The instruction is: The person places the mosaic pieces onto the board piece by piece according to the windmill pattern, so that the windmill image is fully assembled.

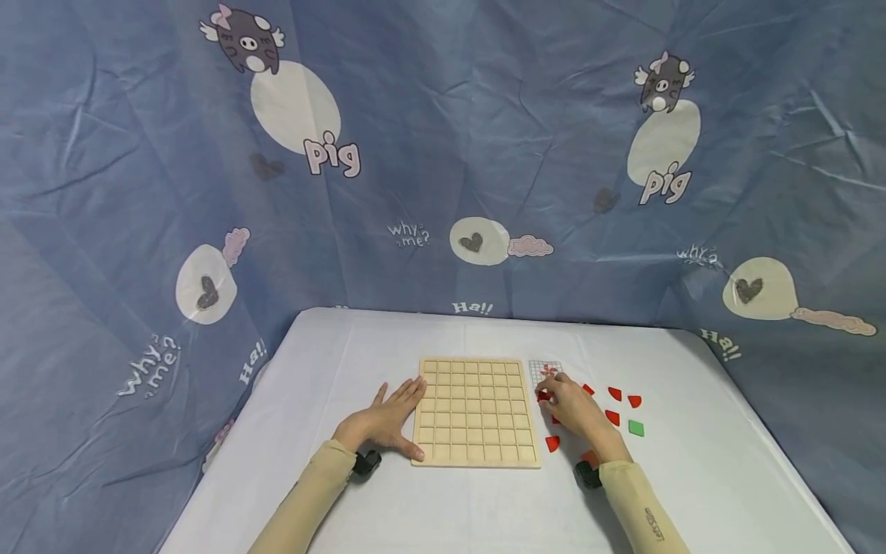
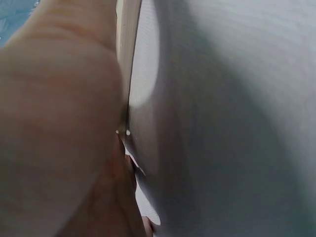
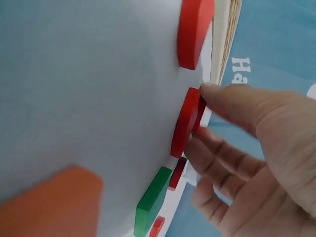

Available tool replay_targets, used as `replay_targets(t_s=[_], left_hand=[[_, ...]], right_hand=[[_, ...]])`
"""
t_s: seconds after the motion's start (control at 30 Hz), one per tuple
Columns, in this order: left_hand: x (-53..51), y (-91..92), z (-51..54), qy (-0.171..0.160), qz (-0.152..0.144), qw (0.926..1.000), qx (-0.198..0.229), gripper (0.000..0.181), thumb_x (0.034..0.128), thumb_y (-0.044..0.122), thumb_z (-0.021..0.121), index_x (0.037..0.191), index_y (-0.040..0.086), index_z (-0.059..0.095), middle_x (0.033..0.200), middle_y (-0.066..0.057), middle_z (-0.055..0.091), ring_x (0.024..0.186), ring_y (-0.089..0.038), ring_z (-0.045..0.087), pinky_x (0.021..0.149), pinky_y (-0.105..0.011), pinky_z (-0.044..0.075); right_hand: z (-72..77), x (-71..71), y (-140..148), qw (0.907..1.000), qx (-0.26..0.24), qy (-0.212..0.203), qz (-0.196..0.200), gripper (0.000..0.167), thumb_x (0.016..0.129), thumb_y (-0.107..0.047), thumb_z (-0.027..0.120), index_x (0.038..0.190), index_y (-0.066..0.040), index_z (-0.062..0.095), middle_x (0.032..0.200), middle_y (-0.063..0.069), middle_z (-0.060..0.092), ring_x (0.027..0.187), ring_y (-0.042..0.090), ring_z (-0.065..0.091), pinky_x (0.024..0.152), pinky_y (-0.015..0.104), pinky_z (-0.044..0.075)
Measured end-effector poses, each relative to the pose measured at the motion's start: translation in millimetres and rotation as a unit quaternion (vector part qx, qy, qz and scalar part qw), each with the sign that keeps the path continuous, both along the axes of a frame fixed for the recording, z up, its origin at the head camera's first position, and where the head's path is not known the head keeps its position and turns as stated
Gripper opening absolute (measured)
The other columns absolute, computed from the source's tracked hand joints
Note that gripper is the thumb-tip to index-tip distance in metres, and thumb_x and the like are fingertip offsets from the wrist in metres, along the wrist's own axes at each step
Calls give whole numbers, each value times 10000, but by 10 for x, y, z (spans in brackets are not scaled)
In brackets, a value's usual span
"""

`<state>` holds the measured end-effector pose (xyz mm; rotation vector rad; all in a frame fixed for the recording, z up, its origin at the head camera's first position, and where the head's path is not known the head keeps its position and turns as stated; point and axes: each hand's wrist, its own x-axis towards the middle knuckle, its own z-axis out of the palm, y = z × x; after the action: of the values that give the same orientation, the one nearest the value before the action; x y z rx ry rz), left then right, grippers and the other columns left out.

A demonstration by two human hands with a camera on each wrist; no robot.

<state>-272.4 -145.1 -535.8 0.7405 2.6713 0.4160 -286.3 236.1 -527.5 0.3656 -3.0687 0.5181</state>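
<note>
On a white-covered table (image 1: 443,508), a person's left hand (image 1: 384,421) lies spread, gripping nothing, against the left edge of a pale wooden grid board (image 1: 477,415), probably to steady it. Just right of the board, the right hand (image 1: 573,406) pinches a dark red piece (image 1: 543,396) between thumb and fingers, apparently by its edges for easy lifting. The piece looks flat, its full shape hidden; the board is square with ruled cells. Loose red fan-shaped pieces (image 1: 612,418) and a green square (image 1: 636,428) lie nearby. Beyond are a printed pattern card (image 1: 547,370) and a blue pig-print curtain (image 1: 429,154).
</note>
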Motion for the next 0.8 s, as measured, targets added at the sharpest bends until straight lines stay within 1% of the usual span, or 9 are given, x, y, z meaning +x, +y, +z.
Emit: replay_targets(t_s=[0.07,0.13,0.27,0.37,0.43,0.53,0.63,0.7,0.8], left_hand=[[4,1,-6,-6,2,10000,-3,1350,589,704,762,1559,93,51,1640,-56,-6,1517,-255,-4,1181,-600,-65],[5,1,-9,-3,12,10000,-8,1349,589,704,762,1560,97,50,1640,-52,-7,1517,-250,-7,1182,-596,-66],[2,3,-18,-14,24,10000,-17,1351,589,709,757,1560,98,44,1641,-52,-9,1517,-248,-14,1184,-591,-69],[2,4,-19,-10,21,10000,-20,1353,586,712,756,1560,95,48,1641,-53,-4,1517,-250,-14,1183,-593,-69],[2,6,-18,-5,5,10000,-34,1353,587,715,753,1560,94,47,1641,-53,-6,1517,-251,-15,1183,-594,-68],[-3,4,-17,-17,-10,10000,-12,1354,588,710,755,1560,94,43,1640,-51,-13,1517,-250,-18,1182,-593,-74],[-5,-1,-20,-17,-1,10000,2,1357,585,710,755,1560,98,37,1640,-45,-22,1517,-244,-22,1183,-587,-81],[-3,-5,-23,-4,1,10000,16,1359,582,712,755,1561,101,36,1640,-41,-24,1517,-242,-22,1183,-585,-83],[-1,-12,-36,0,-9,10000,16,1359,584,714,755,1561,104,33,1640,-38,-25,1517,-238,-24,1183,-584,-86]], right_hand=[[-3,1,-9,9999,-44,-24,93,257,845,-147,743,1099,-156,707,1097,91,615,869,191,573,756,374,555],[-4,-6,-15,9998,-123,-75,122,240,844,-125,740,1082,-145,716,1077,90,634,867,195,577,753,370,556],[-12,-38,-10,9994,-280,-192,-2,232,830,-119,754,1051,-67,704,908,58,647,743,155,539,643,283,508],[-21,-54,13,9990,-348,-275,-77,277,815,-152,774,1051,-34,691,851,34,634,716,134,521,627,247,488],[-19,-50,38,9986,-387,-343,-103,302,810,-174,782,1057,-30,686,863,38,618,729,143,520,640,265,491],[-11,-40,79,9987,-389,-322,-38,303,812,-169,775,1078,-51,690,962,48,610,798,159,532,719,317,516],[-10,-33,112,9989,-394,-239,81,278,818,-119,747,1088,-83,695,1045,62,612,845,170,544,761,357,521],[-18,-37,122,9988,-398,-181,227,270,822,-77,727,1090,-87,699,1054,57,631,848,161,554,760,351,526],[-21,-41,115,9981,-455,-181,374,274,816,-35,725,1087,-69,703,1009,57,651,814,156,557,724,326,530]])
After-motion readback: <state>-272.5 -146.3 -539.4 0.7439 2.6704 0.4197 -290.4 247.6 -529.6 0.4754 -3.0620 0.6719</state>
